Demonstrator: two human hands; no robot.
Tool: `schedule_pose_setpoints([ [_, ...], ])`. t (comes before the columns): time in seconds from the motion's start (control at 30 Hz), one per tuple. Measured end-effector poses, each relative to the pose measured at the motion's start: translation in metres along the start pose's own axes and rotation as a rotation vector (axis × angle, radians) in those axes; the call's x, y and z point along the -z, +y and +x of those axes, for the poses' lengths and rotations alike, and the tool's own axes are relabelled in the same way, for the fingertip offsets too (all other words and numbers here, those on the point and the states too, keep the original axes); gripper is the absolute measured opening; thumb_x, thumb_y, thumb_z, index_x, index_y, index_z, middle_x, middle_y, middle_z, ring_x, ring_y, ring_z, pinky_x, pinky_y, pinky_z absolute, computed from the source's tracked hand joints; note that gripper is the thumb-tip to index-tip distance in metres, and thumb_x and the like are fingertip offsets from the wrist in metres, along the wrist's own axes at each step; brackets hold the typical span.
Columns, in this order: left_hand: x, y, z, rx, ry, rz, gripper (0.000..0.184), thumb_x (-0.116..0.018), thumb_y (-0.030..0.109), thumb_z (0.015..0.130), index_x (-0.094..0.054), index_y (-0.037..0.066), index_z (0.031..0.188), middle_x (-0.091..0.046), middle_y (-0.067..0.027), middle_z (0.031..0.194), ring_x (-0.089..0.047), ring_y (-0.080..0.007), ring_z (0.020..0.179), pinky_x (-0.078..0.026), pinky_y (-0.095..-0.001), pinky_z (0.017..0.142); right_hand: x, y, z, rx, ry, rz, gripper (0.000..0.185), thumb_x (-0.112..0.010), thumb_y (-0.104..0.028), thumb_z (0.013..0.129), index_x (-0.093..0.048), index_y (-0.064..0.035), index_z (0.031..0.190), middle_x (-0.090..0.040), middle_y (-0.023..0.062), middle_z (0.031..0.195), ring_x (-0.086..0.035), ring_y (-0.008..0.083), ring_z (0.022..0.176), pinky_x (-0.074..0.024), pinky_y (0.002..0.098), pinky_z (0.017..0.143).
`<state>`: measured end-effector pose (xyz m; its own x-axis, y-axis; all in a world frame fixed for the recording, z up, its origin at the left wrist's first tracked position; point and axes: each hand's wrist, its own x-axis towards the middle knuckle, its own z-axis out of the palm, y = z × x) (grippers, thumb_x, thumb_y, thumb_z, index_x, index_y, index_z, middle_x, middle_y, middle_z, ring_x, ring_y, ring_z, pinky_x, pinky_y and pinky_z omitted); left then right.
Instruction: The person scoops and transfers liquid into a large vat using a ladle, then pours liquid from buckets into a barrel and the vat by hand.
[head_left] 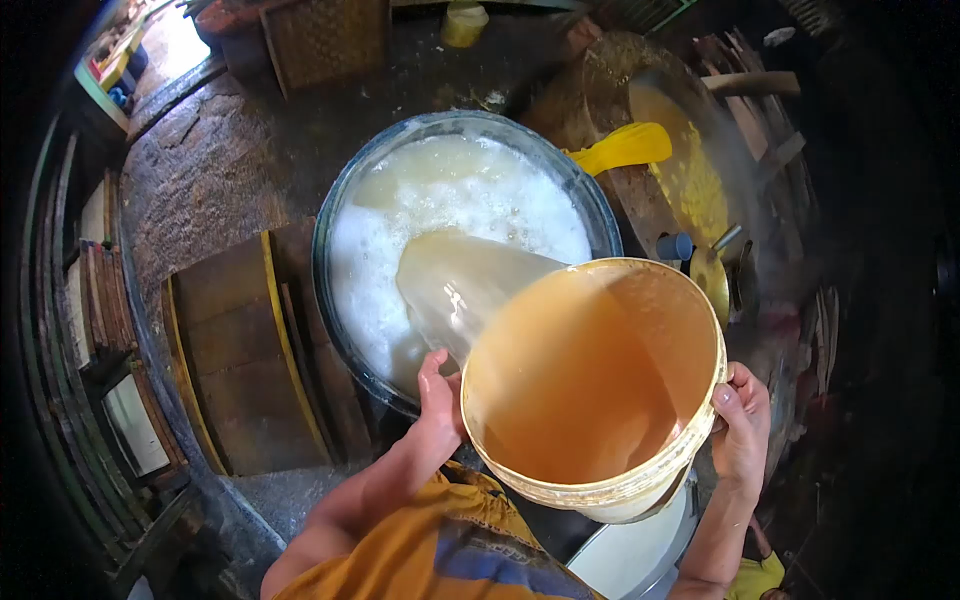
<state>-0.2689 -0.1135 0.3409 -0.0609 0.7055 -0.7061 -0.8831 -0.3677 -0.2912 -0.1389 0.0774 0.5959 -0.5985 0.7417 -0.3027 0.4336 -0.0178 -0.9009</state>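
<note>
A cream bucket (590, 375) is tilted over the right rim of a large round dark tub (335, 200). Cloudy liquid (465, 285) pours from it in a wide stream into the tub, where white foam (365, 245) covers much of the surface. My left hand (440, 400) is closed against the bucket's left side, its fingers partly hidden behind the wall. On the right, my right hand (740, 420) grips the rim, thumb on the near edge.
Left of the tub stands a wooden frame (235, 360) with yellow edges. Beyond the tub's right rim lie a yellow scoop-like object (625, 149) and a small blue-grey cup (675, 247). A white-filled container (630, 555) sits below the bucket. Another person's yellow clothing (755, 578) shows at lower right.
</note>
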Motion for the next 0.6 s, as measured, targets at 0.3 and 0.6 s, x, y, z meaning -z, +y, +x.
schedule_pose_setpoints([
  [0.3, 0.015, 0.002, 0.012, 0.053, -0.068, -0.001, 0.078, -0.042, 0.059, 0.081, -0.051, -0.005, 0.124, -0.056, -0.0241, 0.124, -0.055, -0.0386, 0.110, -0.040, -0.0494, 0.098, -0.004, 0.004, 0.001, 0.031, 0.006, -0.023, 0.036, -0.073, -0.024, 0.079, -0.055, 0.0017, 0.097, -0.060, 0.0018, 0.084, -0.051, 0.0038, 0.070, -0.0393, 0.0176, 0.064],
  [0.6, 0.017, 0.006, 0.017, 0.098, -0.054, 0.013, 0.077, -0.043, 0.057, 0.080, -0.047, -0.003, 0.128, -0.054, -0.0236, 0.126, -0.053, -0.0388, 0.111, -0.040, -0.0490, 0.098, -0.005, 0.006, -0.004, 0.022, 0.021, 0.021, 0.038, -0.073, -0.019, 0.077, -0.053, 0.0023, 0.102, -0.060, 0.0034, 0.091, -0.055, 0.0059, 0.078, -0.0431, 0.0188, 0.071],
])
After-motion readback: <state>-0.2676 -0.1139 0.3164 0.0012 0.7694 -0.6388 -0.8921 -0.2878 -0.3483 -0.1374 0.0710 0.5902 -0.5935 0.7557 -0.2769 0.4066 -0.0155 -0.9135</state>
